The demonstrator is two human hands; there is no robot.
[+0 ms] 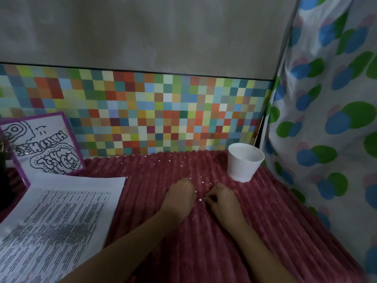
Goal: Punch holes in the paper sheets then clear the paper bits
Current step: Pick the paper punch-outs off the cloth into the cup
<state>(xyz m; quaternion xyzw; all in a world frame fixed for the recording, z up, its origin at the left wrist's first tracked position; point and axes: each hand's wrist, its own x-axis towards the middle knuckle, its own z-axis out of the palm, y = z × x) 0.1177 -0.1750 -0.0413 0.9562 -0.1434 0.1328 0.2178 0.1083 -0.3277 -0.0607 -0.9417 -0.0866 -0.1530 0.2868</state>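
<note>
Small white paper bits (200, 199) lie scattered on the red ribbed cloth (265, 221), some between my hands and more farther back near the wall. My left hand (180, 194) rests on the cloth with its fingers curled under, so what it holds is hidden. My right hand (221, 199) sits just right of it, fingertips pinched together on the cloth beside a bit. A stack of printed paper sheets (61, 217) lies at the left. No hole punch is in view.
A white foam cup (243, 162) stands upright at the back right of the cloth. A purple-framed drawing (44, 144) leans on the colourful checkered wall at the left. A spotted curtain (326, 119) hangs along the right side.
</note>
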